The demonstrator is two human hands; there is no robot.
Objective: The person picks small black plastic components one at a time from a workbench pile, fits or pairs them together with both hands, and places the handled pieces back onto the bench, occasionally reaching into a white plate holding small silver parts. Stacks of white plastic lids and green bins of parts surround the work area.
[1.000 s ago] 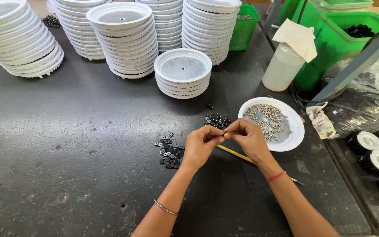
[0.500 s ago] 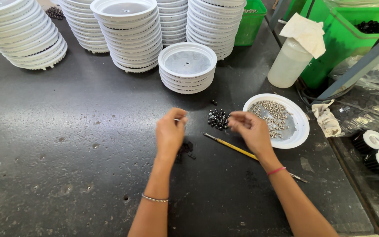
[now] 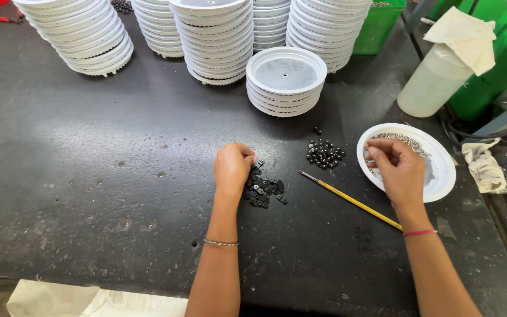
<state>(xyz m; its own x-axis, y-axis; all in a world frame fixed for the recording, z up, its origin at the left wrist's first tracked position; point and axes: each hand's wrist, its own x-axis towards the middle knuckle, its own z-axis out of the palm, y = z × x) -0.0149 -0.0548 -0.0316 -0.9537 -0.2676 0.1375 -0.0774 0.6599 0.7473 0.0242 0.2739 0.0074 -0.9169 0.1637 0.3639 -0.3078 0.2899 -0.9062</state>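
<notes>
Black, flat little parts (image 3: 264, 189) lie heaped on the dark worktable (image 3: 89, 176), and the left hand (image 3: 233, 167) pinches into that heap with curled fingers. Right hand (image 3: 398, 170) dips pinched fingertips into the white dish (image 3: 441, 176) of small silvery pieces (image 3: 403, 141); a yellow-handled brush (image 3: 353, 201) lies between them.

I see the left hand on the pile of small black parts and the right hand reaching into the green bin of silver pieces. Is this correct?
Not quite. The head view shows the right hand over a white dish of small silver pieces, not a green bin. The left hand is indeed on the pile of small black parts.
</notes>
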